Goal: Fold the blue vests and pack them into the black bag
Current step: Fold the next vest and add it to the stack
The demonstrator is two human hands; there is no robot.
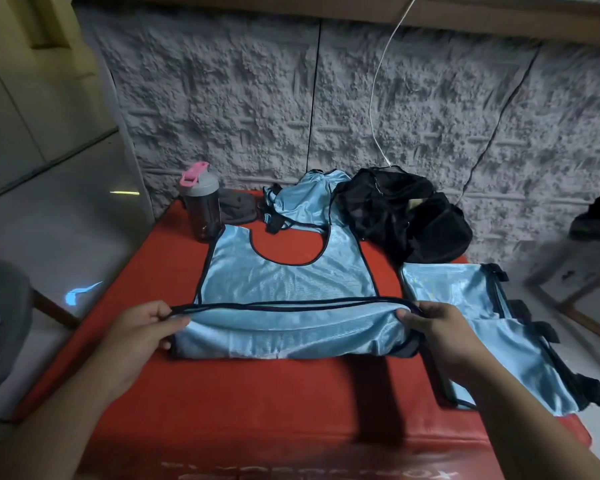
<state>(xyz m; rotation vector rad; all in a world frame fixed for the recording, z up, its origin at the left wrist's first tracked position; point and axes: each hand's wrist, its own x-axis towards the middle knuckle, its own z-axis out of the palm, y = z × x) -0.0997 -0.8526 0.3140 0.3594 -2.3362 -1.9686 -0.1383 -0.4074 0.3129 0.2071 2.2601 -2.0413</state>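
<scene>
Blue vest (284,282) was mid-fold, left hand (142,327) and right hand (440,329) pinching its hem; one vest (465,299) lay folded, bag (402,209) unpacked.

**Hidden and cut off around the two grips**

The near part of the vest (284,292) is doubled over below the pinched hem, so its underside is concealed. Fingertips of the left hand (142,327) and right hand (440,327) are tucked under fabric. Beyond the grips, the black bag (402,216) interior cannot be made out — too dark. Printed lettering (309,474) nearest the viewer is cut off and blurred.
</scene>
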